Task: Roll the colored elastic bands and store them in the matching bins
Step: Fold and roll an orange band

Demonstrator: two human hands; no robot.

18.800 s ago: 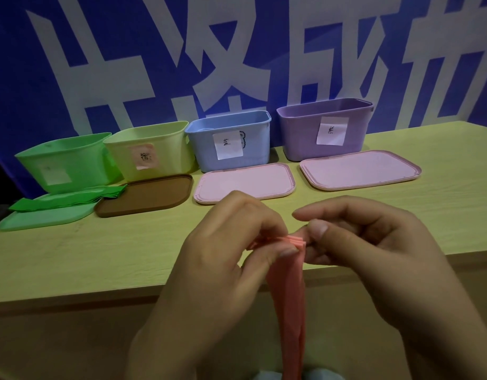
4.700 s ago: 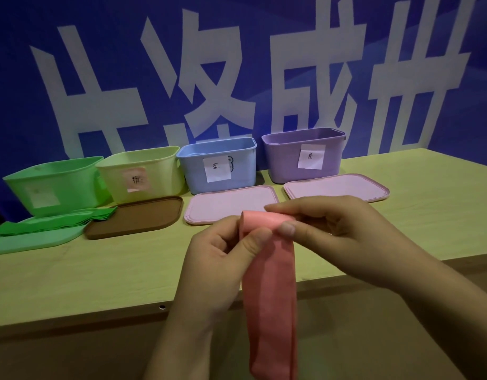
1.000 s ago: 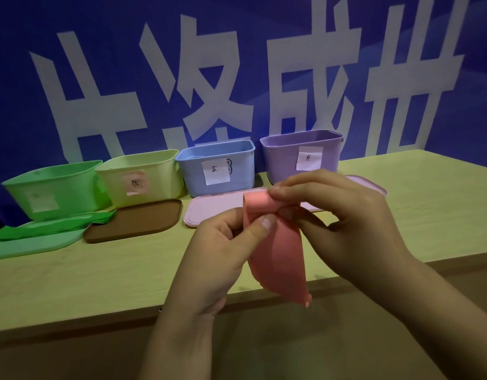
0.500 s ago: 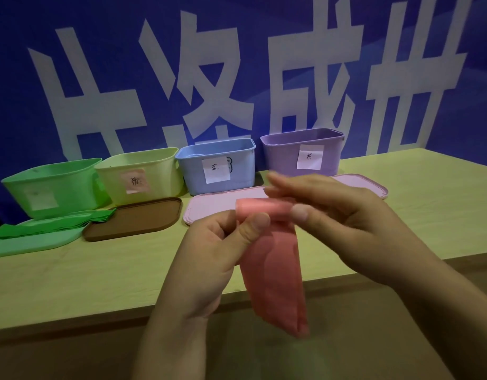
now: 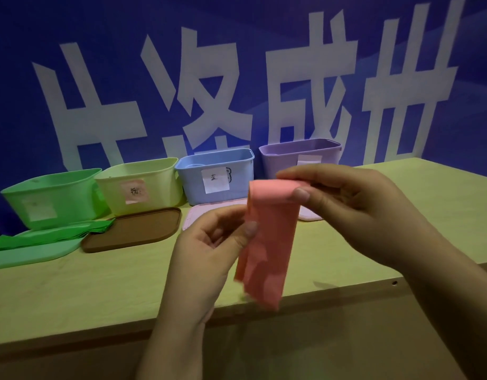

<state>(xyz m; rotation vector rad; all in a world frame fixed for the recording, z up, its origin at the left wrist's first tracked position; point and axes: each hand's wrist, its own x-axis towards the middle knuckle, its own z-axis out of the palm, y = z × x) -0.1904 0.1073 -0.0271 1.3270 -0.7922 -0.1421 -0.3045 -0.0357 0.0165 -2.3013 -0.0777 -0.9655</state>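
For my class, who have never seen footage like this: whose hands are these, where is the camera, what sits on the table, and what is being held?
The camera is worn on a person's head and looks forward and down, so you see that person's own two bare hands; there is no machine. The right hand pinches the rolled top of a pink band, and the left hand grips its side with the thumb; the rest of the band hangs loose. On the table stand four open bins in a row: green bin, yellow bin, blue bin and purple bin, each with a paper label. Their lids lie flat before them, and a green band lies on the green lid.
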